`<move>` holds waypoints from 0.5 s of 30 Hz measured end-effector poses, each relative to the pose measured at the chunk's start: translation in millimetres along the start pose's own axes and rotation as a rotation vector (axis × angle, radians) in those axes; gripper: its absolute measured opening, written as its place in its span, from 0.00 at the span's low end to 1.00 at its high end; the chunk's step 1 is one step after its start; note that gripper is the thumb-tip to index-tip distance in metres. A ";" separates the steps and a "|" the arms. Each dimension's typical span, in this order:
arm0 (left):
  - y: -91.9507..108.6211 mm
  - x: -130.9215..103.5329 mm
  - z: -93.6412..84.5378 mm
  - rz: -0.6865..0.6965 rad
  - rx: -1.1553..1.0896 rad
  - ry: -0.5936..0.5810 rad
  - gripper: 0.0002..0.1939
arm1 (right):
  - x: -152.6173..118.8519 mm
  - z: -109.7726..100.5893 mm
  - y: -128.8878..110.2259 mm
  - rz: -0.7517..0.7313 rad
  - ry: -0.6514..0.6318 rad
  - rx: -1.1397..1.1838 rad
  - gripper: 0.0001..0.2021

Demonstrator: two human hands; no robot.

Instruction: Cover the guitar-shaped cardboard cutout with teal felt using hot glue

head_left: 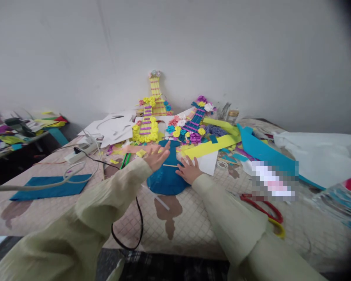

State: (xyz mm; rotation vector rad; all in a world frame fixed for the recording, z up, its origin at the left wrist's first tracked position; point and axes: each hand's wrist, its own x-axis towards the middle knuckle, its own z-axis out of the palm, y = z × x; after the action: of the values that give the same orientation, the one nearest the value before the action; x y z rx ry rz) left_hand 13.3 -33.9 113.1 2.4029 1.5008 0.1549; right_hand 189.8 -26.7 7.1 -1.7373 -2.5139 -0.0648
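Crowded table. Behind the smooth blue guitar-shaped piece (163, 184): flower-trimmed models (146, 121), crumpled papery rosettes (195, 137). Flat yellow strip (212, 145) beside its neck; black cable (141, 224) loops nearby over diamond-patterned cloth (201, 222). Left hand (158, 157) over the neck, fingers spread; right hand (189, 171) at the edge, fingers parted, by a thin stick (169, 166); cannot tell whether touching it.

My right hand (189, 170) hides part of the blue cutout (166, 183); whether my fingers touch the thin stick (169, 166), I can't tell. A pixelated patch (273, 181) masks something on my right.
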 end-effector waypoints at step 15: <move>-107.0 -136.6 59.9 -0.328 0.117 0.330 0.14 | 3.0 -22.1 5.2 0.055 0.141 0.040 0.12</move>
State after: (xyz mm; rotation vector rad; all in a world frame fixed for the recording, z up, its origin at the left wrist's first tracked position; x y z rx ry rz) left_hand -124.8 -124.0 32.4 2.2557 2.0819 0.4164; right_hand 194.6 -23.9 29.3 -1.7218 -2.3511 -0.1279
